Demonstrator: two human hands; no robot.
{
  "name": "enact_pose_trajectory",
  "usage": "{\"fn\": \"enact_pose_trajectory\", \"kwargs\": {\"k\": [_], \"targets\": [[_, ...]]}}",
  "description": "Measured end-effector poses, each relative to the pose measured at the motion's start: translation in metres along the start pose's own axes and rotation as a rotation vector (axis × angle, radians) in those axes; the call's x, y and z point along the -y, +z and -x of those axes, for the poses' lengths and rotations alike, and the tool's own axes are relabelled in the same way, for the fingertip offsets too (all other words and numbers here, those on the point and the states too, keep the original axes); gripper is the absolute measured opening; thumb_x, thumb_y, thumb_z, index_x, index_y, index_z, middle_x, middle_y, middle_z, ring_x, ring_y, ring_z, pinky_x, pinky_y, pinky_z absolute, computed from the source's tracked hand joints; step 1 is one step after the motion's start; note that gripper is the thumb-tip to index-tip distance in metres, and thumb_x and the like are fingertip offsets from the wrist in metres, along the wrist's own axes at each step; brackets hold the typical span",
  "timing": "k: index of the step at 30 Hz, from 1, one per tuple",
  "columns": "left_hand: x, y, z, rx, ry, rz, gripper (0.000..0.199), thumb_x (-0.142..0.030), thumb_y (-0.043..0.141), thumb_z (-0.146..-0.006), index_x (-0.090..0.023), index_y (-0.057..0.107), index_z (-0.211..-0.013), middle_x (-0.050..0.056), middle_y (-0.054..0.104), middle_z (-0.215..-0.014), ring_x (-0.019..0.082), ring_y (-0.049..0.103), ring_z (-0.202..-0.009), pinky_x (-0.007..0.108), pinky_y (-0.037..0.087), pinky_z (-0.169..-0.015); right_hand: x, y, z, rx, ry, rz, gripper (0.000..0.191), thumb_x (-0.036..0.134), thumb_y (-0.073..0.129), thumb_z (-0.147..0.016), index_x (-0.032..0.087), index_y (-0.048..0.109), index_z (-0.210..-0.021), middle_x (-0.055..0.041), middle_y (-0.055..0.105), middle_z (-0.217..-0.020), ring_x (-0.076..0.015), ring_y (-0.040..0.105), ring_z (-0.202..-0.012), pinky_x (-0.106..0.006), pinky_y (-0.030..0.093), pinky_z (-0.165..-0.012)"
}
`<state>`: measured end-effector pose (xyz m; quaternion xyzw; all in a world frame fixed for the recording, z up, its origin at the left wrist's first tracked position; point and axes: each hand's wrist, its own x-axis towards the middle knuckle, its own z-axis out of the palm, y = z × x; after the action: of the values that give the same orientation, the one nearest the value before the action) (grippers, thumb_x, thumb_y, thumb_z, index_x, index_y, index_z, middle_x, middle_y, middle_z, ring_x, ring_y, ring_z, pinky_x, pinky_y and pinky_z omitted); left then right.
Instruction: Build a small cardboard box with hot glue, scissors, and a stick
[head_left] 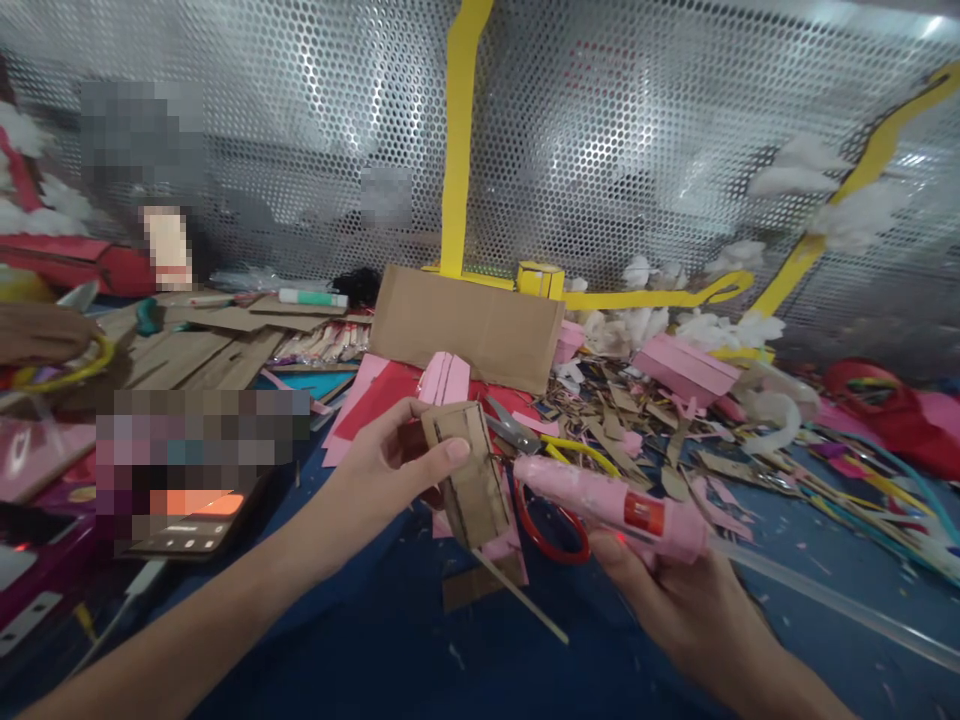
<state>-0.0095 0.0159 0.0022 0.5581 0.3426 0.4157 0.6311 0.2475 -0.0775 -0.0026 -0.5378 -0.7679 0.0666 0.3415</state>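
Above a blue surface [420, 640] littered with offcuts, we hold a small cardboard piece [471, 470] in our left hand [390, 465], fingers closed on its upper edge, thumb across the front. Our right hand [675, 600] is wrapped around a pink glue gun [615, 505], nozzle just beside the card. The piece looks light and thin, stiff enough to hold its shape yet easily creased, so we judge the edges the safest grip. Red-handled scissors [540, 500] lie beneath, a brown cardboard sheet [472, 325] stands behind.
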Motion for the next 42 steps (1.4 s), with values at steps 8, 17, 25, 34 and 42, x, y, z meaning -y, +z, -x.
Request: {"fn": "enact_pose_trajectory", "kwargs": {"k": [8, 17, 25, 34, 42], "targets": [[0.0005, -0.0014, -0.0017, -0.016, 0.002, 0.032, 0.037, -0.047, 0.077, -0.086, -0.019, 0.062, -0.104, 0.005, 0.072, -0.096, 0.019, 0.068, -0.081, 0.028, 0.057, -0.06, 0.0024, -0.0007, -0.0024, 0.012, -0.006, -0.018, 0.032, 0.037, 0.052, -0.101, 0.024, 0.073, -0.079, -0.0018, 0.069, -0.059, -0.0211, 0.073, -0.067, -0.03, 0.064, -0.071], [0.0022, -0.0015, -0.0019, -0.026, -0.016, 0.099, 0.041, -0.044, 0.079, -0.086, -0.02, 0.066, -0.116, 0.008, 0.073, -0.107, 0.022, 0.069, -0.086, 0.034, 0.06, -0.068, 0.0005, -0.0014, 0.0004, 0.005, -0.008, 0.026, 0.029, 0.036, 0.052, -0.1, 0.023, 0.074, -0.085, -0.0035, 0.074, -0.069, -0.0195, 0.071, -0.064, -0.027, 0.062, -0.062], [0.0035, -0.0044, -0.0012, -0.037, 0.005, 0.095, 0.039, -0.042, 0.076, -0.089, -0.022, 0.07, -0.122, 0.009, 0.074, -0.111, 0.023, 0.07, -0.089, 0.034, 0.06, -0.072, 0.0021, -0.0033, -0.0017, 0.013, -0.023, 0.027, 0.03, 0.038, 0.052, -0.1, 0.023, 0.077, -0.095, -0.0036, 0.077, -0.075, -0.0201, 0.071, -0.063, -0.031, 0.064, -0.073], [0.0025, -0.0061, -0.0023, -0.037, 0.015, 0.135, 0.04, -0.041, 0.074, -0.09, -0.021, 0.069, -0.125, 0.011, 0.073, -0.115, 0.026, 0.071, -0.096, 0.038, 0.061, -0.076, 0.0026, -0.0031, -0.0009, 0.045, -0.011, -0.009, 0.031, 0.037, 0.051, -0.101, 0.022, 0.077, -0.108, -0.0066, 0.079, -0.084, -0.0232, 0.077, -0.084, -0.031, 0.064, -0.078], [0.0014, -0.007, -0.0022, -0.071, 0.025, 0.127, 0.037, -0.047, 0.071, -0.09, -0.021, 0.071, -0.117, 0.011, 0.074, -0.112, 0.027, 0.07, -0.095, 0.038, 0.06, -0.075, 0.0063, -0.0032, -0.0039, 0.043, -0.029, 0.005, 0.032, 0.039, 0.05, -0.101, 0.023, 0.078, -0.104, -0.0044, 0.078, -0.076, -0.0203, 0.071, -0.063, -0.028, 0.062, -0.061]]}}
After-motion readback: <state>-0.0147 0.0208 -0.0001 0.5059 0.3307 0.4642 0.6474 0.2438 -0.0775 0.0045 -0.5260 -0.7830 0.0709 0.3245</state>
